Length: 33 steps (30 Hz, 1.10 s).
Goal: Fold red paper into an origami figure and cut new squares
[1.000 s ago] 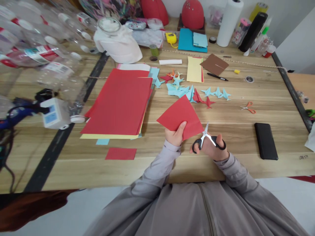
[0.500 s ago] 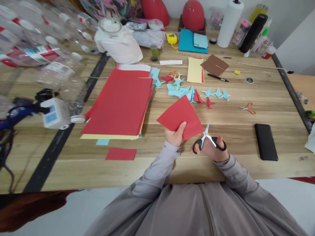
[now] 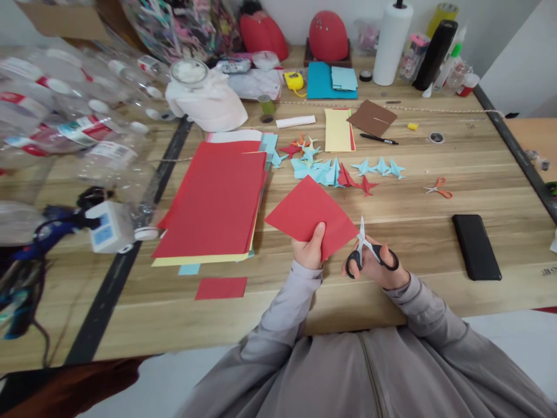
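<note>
Pinched between the thumb and fingers of my left hand (image 3: 310, 248) is a square of red paper (image 3: 307, 209), turned so its corners point left, up and right. My right hand (image 3: 378, 266) holds black-handled scissors (image 3: 362, 247), with the thumb and a finger in the loops. Their blades point up and are spread a little, at the paper's right corner. To the left lies a stack of large red sheets (image 3: 217, 200) over yellow ones. A small red paper strip (image 3: 221, 288) lies below the stack.
Folded blue paper cranes (image 3: 322, 171) and red ones lie beyond the red square. Small orange scissors (image 3: 440, 188) and a black phone (image 3: 477, 247) are at the right. Plastic bottles (image 3: 108, 154) crowd the left. A black pen (image 3: 378, 139) lies near brown paper (image 3: 373, 118).
The camera view has shifted slightly. The red square has tilted and moved a little left in my left hand, and the scissors in my right hand have turned slightly, still at its right corner.
</note>
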Each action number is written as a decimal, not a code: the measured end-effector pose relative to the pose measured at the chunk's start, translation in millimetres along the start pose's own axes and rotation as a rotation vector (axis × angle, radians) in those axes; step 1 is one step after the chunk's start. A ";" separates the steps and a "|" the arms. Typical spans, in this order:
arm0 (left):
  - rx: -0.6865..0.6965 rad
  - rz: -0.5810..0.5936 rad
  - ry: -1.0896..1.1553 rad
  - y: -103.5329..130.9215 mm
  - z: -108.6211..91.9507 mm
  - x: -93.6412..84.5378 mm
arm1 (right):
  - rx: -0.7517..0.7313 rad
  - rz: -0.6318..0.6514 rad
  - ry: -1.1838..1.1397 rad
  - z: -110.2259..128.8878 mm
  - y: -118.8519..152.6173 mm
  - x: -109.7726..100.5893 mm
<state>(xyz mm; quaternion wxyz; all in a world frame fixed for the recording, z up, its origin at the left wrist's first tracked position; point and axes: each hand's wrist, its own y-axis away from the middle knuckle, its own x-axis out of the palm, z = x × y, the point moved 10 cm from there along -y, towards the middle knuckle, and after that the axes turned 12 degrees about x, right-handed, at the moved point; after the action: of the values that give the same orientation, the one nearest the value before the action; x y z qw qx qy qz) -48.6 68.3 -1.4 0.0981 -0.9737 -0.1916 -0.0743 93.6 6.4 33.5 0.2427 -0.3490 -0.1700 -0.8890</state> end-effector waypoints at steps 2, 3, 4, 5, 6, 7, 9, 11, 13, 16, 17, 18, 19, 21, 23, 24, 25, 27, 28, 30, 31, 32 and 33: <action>0.005 -0.001 0.012 -0.1 -1.5 0.5 | -0.006 -0.029 0.014 -0.3 1.4 -3.8; 0.003 0.002 0.015 -0.1 -1.8 0.8 | -0.002 -0.045 0.023 -1.0 2.0 -6.0; 0.000 0.006 0.014 0.0 -1.9 1.1 | 0.001 -0.058 0.028 -1.6 2.6 -7.9; -0.001 0.009 0.012 0.0 -2.1 1.1 | 0.002 -0.065 0.030 -1.9 3.2 -9.3; 0.000 0.013 0.009 -0.2 -2.4 1.2 | 0.000 -0.068 0.029 -1.8 3.6 -10.0; 0.005 0.013 0.006 -0.4 -3.0 0.9 | -0.004 -0.066 0.026 -1.3 4.0 -9.9; 0.022 0.006 0.002 -1.1 -4.6 -0.1 | -0.016 -0.054 0.026 0.4 4.4 -7.8; 0.042 -0.002 -0.005 -1.9 -6.3 -1.2 | -0.026 -0.046 0.029 1.8 4.5 -5.2; 0.068 -0.010 -0.027 -2.6 -8.8 -2.4 | -0.032 -0.045 0.028 2.3 4.6 -3.6; 0.103 -0.020 -0.072 -3.2 -13.2 -3.6 | -0.031 -0.059 0.027 1.8 5.0 -3.9; 0.108 -0.020 -0.084 -3.4 -14.2 -3.5 | -0.028 -0.066 0.030 1.5 5.1 -4.5; 0.110 -0.020 -0.091 -3.6 -14.8 -3.3 | -0.024 -0.072 0.034 1.1 5.2 -4.9; 0.111 -0.021 -0.095 -3.7 -15.1 -3.3 | -0.018 -0.074 0.039 0.7 5.2 -5.0; 0.110 -0.020 -0.095 -4.1 -14.9 -3.1 | -0.012 -0.070 0.047 0.4 5.5 -4.4; 0.106 -0.022 -0.093 -4.4 -13.5 -3.6 | -0.015 -0.066 0.051 0.8 6.0 -4.0; 0.104 -0.023 -0.093 -4.5 -12.6 -4.1 | -0.019 -0.065 0.052 1.1 6.3 -4.0; 0.103 -0.023 -0.092 -4.6 -11.7 -4.5 | -0.023 -0.065 0.052 1.4 6.7 -4.1; 0.105 -0.020 -0.091 -4.9 -10.4 -5.1 | -0.030 -0.061 0.049 1.5 7.2 -4.1; 0.106 -0.017 -0.089 -5.1 -10.1 -5.1 | -0.033 -0.057 0.047 1.5 7.4 -3.9; 0.106 -0.011 -0.086 -5.4 -9.9 -4.8 | -0.040 -0.049 0.043 1.8 7.7 -3.5; 0.103 -0.009 -0.087 -5.5 -10.2 -4.7 | -0.042 -0.048 0.043 1.9 7.8 -3.4; 0.100 -0.010 -0.090 -5.7 -10.6 -4.7 | -0.044 -0.049 0.046 2.1 7.8 -3.4; 0.096 -0.012 -0.094 -5.9 -11.2 -4.7 | -0.045 -0.050 0.050 2.2 7.8 -3.4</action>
<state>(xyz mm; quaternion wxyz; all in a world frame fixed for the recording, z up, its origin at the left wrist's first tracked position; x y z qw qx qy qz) -56.4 69.5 9.5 0.1349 -0.9692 -0.2049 -0.0199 101.2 2.1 33.6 0.2167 -0.3275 -0.1526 -0.9069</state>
